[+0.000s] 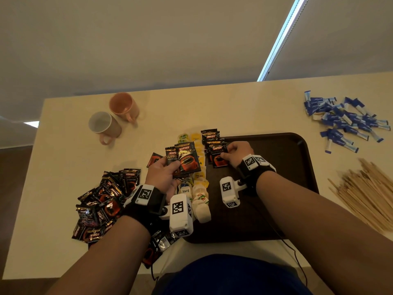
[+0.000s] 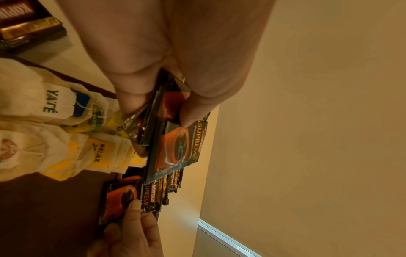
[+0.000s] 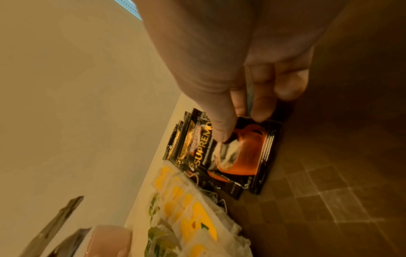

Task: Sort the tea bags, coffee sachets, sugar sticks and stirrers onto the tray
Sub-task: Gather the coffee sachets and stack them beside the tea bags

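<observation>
My left hand [image 1: 168, 173] grips a small fan of black-and-orange coffee sachets [image 1: 184, 159] above the tray's left edge; the left wrist view shows thumb and fingers [image 2: 189, 111] pinching the bunch [image 2: 173, 151]. My right hand [image 1: 236, 153] pinches the top coffee sachet [image 1: 219, 158] of an overlapping row at the far left of the dark brown tray [image 1: 276, 188]; in the right wrist view, the fingertips [image 3: 222, 132] press that sachet [image 3: 239, 156]. A column of tea bags [image 1: 200, 194] lies along the tray's left side.
A heap of loose coffee sachets [image 1: 104, 203] lies on the table at the left. Two mugs [image 1: 114, 118] lie on their sides at the back left. Blue sugar sticks [image 1: 344, 120] are piled at the back right, wooden stirrers [image 1: 365, 194] at the right.
</observation>
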Demonstrator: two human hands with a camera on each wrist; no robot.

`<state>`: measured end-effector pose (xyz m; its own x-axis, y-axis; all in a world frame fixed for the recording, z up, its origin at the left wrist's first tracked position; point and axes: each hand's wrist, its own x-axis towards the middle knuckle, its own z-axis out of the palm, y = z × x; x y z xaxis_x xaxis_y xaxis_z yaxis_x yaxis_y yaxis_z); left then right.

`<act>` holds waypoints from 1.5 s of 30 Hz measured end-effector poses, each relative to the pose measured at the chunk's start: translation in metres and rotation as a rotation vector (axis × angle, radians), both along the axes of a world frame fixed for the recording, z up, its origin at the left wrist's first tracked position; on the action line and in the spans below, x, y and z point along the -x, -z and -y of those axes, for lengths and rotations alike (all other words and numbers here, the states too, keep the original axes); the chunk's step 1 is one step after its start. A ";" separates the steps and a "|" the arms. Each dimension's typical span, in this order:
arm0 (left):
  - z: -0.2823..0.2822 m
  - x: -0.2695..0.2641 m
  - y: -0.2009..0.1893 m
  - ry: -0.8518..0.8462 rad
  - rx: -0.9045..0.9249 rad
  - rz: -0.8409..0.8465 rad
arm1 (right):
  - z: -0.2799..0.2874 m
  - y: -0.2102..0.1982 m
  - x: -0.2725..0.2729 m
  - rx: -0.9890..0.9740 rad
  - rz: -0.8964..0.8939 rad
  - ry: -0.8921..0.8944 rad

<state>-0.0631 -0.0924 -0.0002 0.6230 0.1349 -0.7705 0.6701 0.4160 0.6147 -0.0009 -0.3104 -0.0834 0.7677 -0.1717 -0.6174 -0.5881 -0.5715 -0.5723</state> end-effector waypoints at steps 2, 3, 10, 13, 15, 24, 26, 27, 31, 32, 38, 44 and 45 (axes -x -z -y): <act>0.001 0.000 0.000 -0.009 0.002 -0.001 | 0.000 0.000 -0.003 -0.002 0.027 -0.003; 0.001 -0.001 0.000 -0.010 0.001 -0.003 | -0.002 -0.001 -0.004 -0.006 0.035 -0.002; 0.000 -0.002 -0.004 -0.003 -0.005 0.008 | -0.012 -0.004 -0.010 0.018 0.063 -0.014; 0.000 -0.002 -0.003 -0.007 -0.001 0.003 | -0.014 -0.004 -0.010 0.025 0.065 -0.006; 0.001 -0.002 -0.003 -0.010 0.000 0.004 | -0.014 -0.004 -0.009 0.032 0.059 -0.007; -0.001 -0.002 -0.003 -0.003 0.008 0.014 | -0.017 -0.003 -0.008 0.071 0.025 -0.025; -0.001 -0.002 -0.003 -0.004 0.009 0.014 | -0.019 -0.003 -0.007 0.056 0.023 -0.043; -0.001 -0.002 -0.003 -0.005 0.009 0.014 | -0.019 -0.002 -0.007 0.048 0.026 -0.047; -0.001 -0.001 -0.002 -0.012 -0.001 0.020 | -0.018 -0.003 -0.004 0.048 0.035 -0.053; -0.001 -0.001 -0.002 -0.010 -0.003 0.021 | -0.018 -0.005 -0.004 0.050 0.039 -0.058; 0.001 0.001 -0.004 -0.015 0.018 0.038 | -0.014 -0.018 0.002 0.165 0.176 -0.049; 0.011 0.002 -0.002 0.017 0.017 0.062 | -0.038 -0.059 0.019 -0.180 0.235 -0.215; 0.012 0.003 -0.001 0.029 0.023 0.068 | -0.041 -0.061 0.022 -0.218 0.231 -0.246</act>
